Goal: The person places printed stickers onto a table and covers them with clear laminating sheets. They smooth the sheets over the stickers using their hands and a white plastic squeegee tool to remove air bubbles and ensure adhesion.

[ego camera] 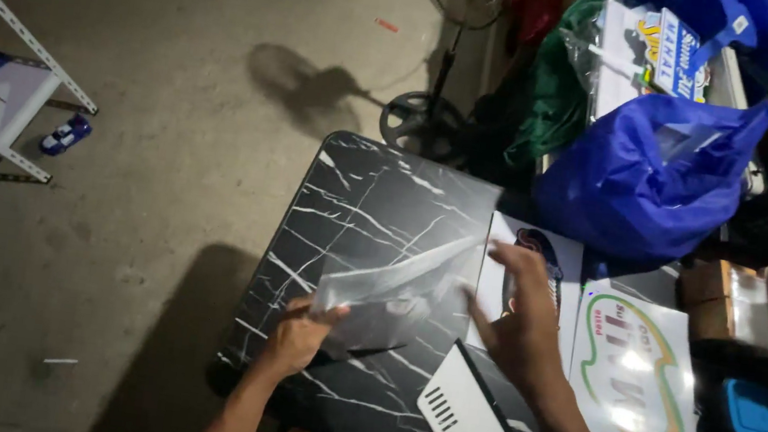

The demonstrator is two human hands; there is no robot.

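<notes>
Head camera looks down on a clear plastic sheet [395,281], lifted above the black marbled table [377,196] and tilted, its right edge higher. Left hand [299,336] has its fingers closed on the sheet's lower left corner, thumb on top. Right hand [520,316] is at the sheet's right edge, fingers spread and loosely curled (whether it actually grips the edge I cannot tell, the motion blurs it). Just beyond that hand lies a white printed card [566,258], and beside it to the right a glossy printed sheet [637,384] with a green and orange outline. Near the right forearm sits a white slotted panel [466,426]. A blue plastic bag [648,175] bulges at the table's far edge, and a small blue lid [752,413] rests far right
</notes>
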